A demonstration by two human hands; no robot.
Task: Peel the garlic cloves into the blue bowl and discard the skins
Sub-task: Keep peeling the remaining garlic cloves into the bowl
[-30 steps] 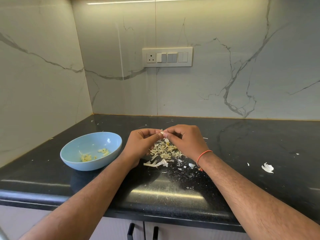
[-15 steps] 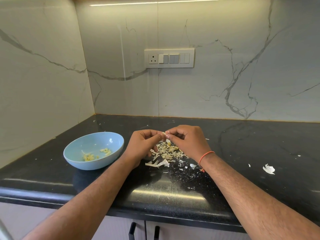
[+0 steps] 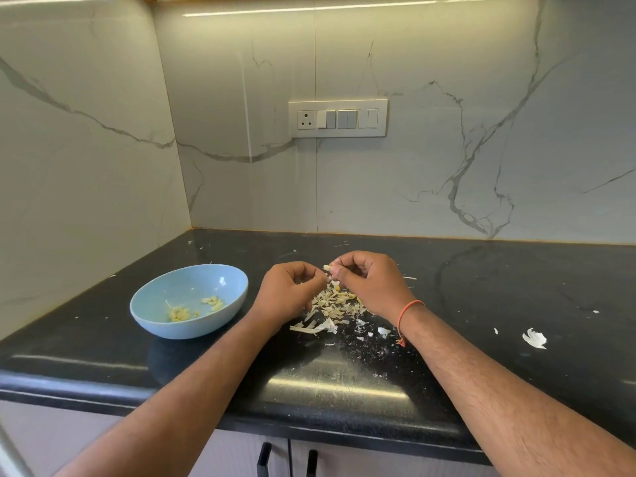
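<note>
A pale garlic clove (image 3: pixel 327 268) is pinched in the fingertips of my right hand (image 3: pixel 373 282), just above a heap of garlic skins (image 3: pixel 332 308) on the black counter. My left hand (image 3: pixel 287 292) hovers beside it with its fingers curled; whether it pinches a scrap of skin I cannot tell. The blue bowl (image 3: pixel 237 297) stands to the left of my hands and holds several peeled yellow cloves (image 3: pixel 180 314).
A loose white skin piece (image 3: pixel 534 338) lies on the black counter (image 3: pixel 516 287) to the right. Small skin flecks are scattered in front of the heap. Marble walls meet at the back left corner. The counter's front edge runs above cabinet handles (image 3: pixel 287 463).
My hands have drawn slightly apart. The clove now shows at my right fingertips, and my left hand has dropped a little lower.
</note>
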